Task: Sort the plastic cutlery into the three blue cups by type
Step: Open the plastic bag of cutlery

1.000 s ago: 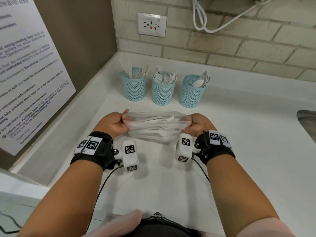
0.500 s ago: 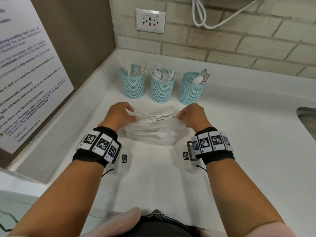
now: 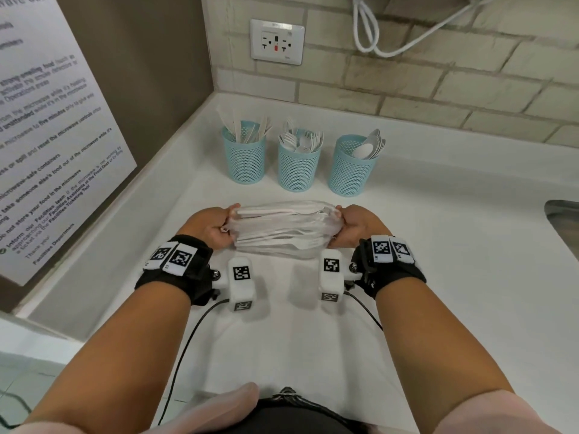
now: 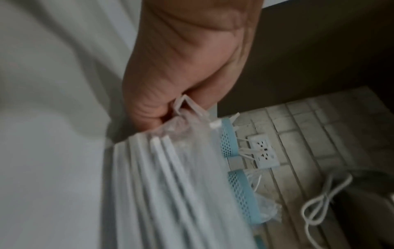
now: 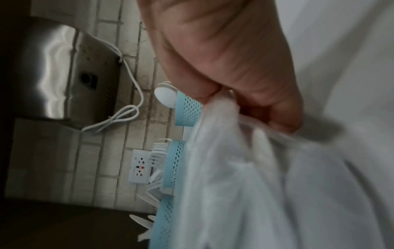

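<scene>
A clear plastic bag of white cutlery (image 3: 282, 228) hangs stretched between my two hands just above the white counter (image 3: 438, 277). My left hand (image 3: 216, 227) grips its left end (image 4: 183, 118), fingers curled round the plastic. My right hand (image 3: 354, 227) grips the right end (image 5: 224, 104) the same way. Behind the bag stand three blue mesh cups: the left cup (image 3: 244, 158) holds knives, the middle cup (image 3: 299, 164) forks, the right cup (image 3: 351, 167) spoons. In both wrist views the bag (image 4: 170, 193) (image 5: 266, 185) is blurred.
A brown side wall with a printed notice (image 3: 47, 136) borders the counter on the left. The brick back wall carries a white outlet (image 3: 277, 42) and a looped white cord (image 3: 376, 32). A steel sink edge (image 3: 564, 214) shows at the far right.
Half a second ago both hands rested palms down on the bag lying on the counter. Now they have turned, taken hold of its two ends and pulled it taut, slightly raised.
</scene>
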